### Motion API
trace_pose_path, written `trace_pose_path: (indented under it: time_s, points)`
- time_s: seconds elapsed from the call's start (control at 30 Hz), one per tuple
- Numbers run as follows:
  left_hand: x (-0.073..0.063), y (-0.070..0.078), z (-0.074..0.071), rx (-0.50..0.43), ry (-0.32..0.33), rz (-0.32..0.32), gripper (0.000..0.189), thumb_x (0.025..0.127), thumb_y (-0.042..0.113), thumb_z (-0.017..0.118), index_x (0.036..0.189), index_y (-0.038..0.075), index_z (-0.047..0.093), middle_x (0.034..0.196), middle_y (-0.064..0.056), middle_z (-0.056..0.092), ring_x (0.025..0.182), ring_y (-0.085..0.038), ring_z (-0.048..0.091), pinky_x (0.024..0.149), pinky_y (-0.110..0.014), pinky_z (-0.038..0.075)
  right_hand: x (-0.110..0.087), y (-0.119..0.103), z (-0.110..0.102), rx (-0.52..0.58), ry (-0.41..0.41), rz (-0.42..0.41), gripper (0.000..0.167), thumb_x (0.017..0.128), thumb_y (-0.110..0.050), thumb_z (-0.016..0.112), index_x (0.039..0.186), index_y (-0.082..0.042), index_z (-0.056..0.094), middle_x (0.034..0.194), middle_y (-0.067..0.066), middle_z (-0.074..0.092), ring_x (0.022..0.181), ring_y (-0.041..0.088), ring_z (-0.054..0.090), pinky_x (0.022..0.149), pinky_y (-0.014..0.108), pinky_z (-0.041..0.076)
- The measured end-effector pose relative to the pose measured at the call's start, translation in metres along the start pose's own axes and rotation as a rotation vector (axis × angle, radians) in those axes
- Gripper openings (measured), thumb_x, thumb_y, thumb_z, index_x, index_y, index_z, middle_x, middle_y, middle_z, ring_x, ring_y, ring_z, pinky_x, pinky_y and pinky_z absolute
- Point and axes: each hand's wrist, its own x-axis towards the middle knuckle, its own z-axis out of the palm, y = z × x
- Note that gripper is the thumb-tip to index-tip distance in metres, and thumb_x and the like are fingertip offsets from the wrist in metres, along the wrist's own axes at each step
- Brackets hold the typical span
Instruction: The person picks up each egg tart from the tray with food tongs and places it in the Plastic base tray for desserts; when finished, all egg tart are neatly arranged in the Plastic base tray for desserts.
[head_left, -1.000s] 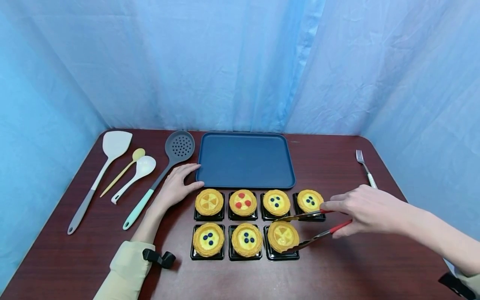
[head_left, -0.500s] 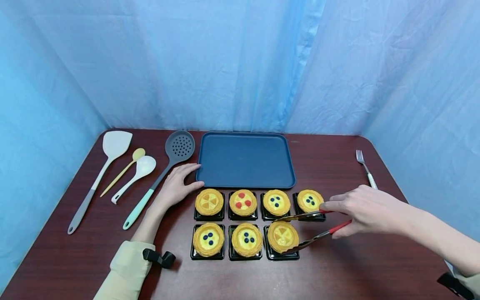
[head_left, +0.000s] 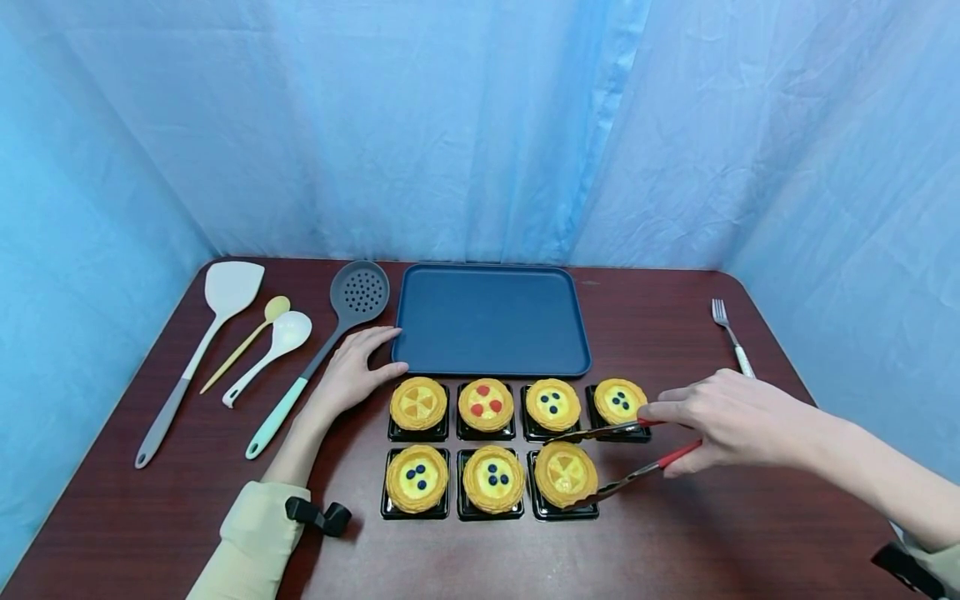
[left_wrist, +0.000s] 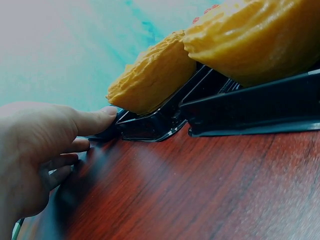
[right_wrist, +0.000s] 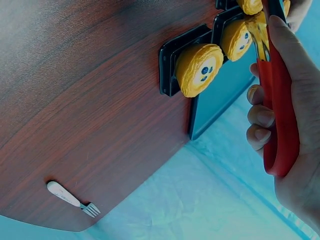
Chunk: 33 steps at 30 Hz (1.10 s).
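Note:
My right hand (head_left: 727,421) grips red-handled tongs (head_left: 681,455), whose arms straddle an egg tart with yellow wedges (head_left: 566,473) at the right end of the front row. The tart sits in a small black tray (head_left: 566,512), the tong tips right at its rim. In the right wrist view, the fingers curl around the red handle (right_wrist: 282,130). My left hand (head_left: 352,375) rests at the left edge of a dark blue baking tray (head_left: 491,321), its thumb (left_wrist: 102,117) and fingertips against the rim. The left wrist view shows that thumb extended.
More tarts stand in black trays in two rows, including a red-dotted tart (head_left: 486,406) and blueberry tarts (head_left: 553,405). On the left lie a spatula (head_left: 232,287), a yellow spoon (head_left: 277,309), a white ladle (head_left: 290,333) and a skimmer (head_left: 360,292). A fork (head_left: 720,313) lies far right.

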Motion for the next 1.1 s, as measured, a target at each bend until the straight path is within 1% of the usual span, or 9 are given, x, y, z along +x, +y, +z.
trace_pose_path:
  time_s: [0.43, 0.63, 0.9, 1.1]
  points:
    - [0.0002, -0.0005, -0.0002, -0.01, -0.001, -0.003, 0.065, 0.098, 0.036, 0.071, 0.155, 0.016, 0.049, 0.162, -0.014, 0.043, 0.154, -0.039, 0.029, 0.123, -0.067, 0.023, -0.0005, -0.0002, -0.0003, 0.013, -0.01, 0.014, 0.054, 0.076, -0.063, 0.083, 0.113, -0.026, 0.072, 0.099, -0.019, 0.074, 0.065, -0.015, 0.047, 0.051, 0.008, 0.029]
    - [0.0008, -0.0001, 0.0002, -0.005, 0.003, -0.008, 0.065, 0.097, 0.035, 0.071, 0.155, 0.016, 0.049, 0.162, -0.015, 0.043, 0.154, -0.04, 0.03, 0.123, -0.067, 0.024, -0.0011, 0.0003, 0.0, 0.019, -0.025, 0.029, 0.055, 0.075, -0.062, 0.084, 0.115, -0.027, 0.071, 0.101, -0.019, 0.074, 0.064, -0.015, 0.047, 0.051, 0.009, 0.03]
    - [0.0007, 0.0005, 0.0004, -0.004, 0.0, -0.01, 0.065, 0.097, 0.035, 0.071, 0.155, 0.015, 0.049, 0.162, -0.015, 0.043, 0.154, -0.04, 0.029, 0.123, -0.067, 0.024, -0.0013, -0.0003, -0.0014, 0.029, -0.022, 0.036, 0.056, 0.074, -0.061, 0.085, 0.116, -0.026, 0.071, 0.102, -0.021, 0.073, 0.066, -0.016, 0.046, 0.051, 0.009, 0.031]
    - [0.0004, 0.0008, 0.0006, -0.003, 0.002, -0.004, 0.065, 0.098, 0.035, 0.071, 0.155, 0.015, 0.049, 0.162, -0.016, 0.043, 0.154, -0.04, 0.03, 0.122, -0.067, 0.025, -0.0011, -0.0009, -0.0043, 0.035, -0.006, 0.06, 0.06, 0.076, -0.065, 0.082, 0.12, -0.026, 0.071, 0.1, -0.022, 0.07, 0.061, -0.016, 0.036, 0.053, 0.01, 0.03]
